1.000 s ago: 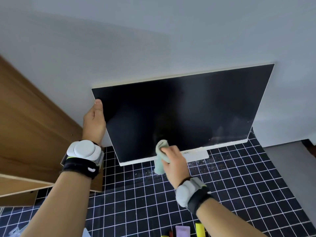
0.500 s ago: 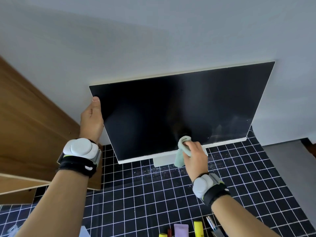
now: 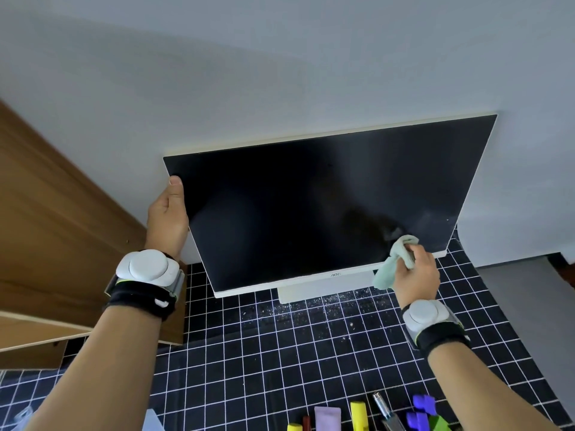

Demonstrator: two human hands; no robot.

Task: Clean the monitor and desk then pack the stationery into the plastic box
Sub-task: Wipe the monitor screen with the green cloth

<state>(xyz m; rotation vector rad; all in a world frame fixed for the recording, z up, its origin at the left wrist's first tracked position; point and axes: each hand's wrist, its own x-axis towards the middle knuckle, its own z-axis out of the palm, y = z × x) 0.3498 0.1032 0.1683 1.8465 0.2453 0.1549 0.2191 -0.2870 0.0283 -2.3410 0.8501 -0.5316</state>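
- Head view: monitor (image 3: 326,213) stands at the back of the desk against the grey wall (image 3: 280,73), screen dark, tilted back, white bottom strip and stand (image 3: 323,290) showing.
- Right hand (image 3: 415,272) has its fingers curled round a bunched pale green cloth (image 3: 395,259), pressing it on the lower right part of the screen, just above the white strip.
- Left hand (image 3: 168,219) grips the monitor's left edge, thumb on the front near the upper corner, the other fingers hidden behind the panel.
- Faint speckle shows on the screen to the right of the cloth, toward the lower right corner. Judgement: that patch is not yet wiped.
- To do this step well: keep the left grip firm so the panel does not rock, press lightly, run overlapping strokes out to the right edge and into the corner.
- Black grid mat (image 3: 280,353) covers the desk; white crumbs or dust lie scattered on it just in front of the stand. That part looks not yet cleaned.
- Room to move: open mat between the forearms; to the right the mat ends at a bare grey surface.
- Wooden panel (image 3: 62,244) stands close on the left, just beside the left wrist; little elbow room there.
- Stationery at the bottom edge: yellow highlighter (image 3: 357,413), lilac tube (image 3: 326,418), pen (image 3: 384,410), purple clips (image 3: 421,409). Something clear plastic at lower left; cannot tell whether it is the box.
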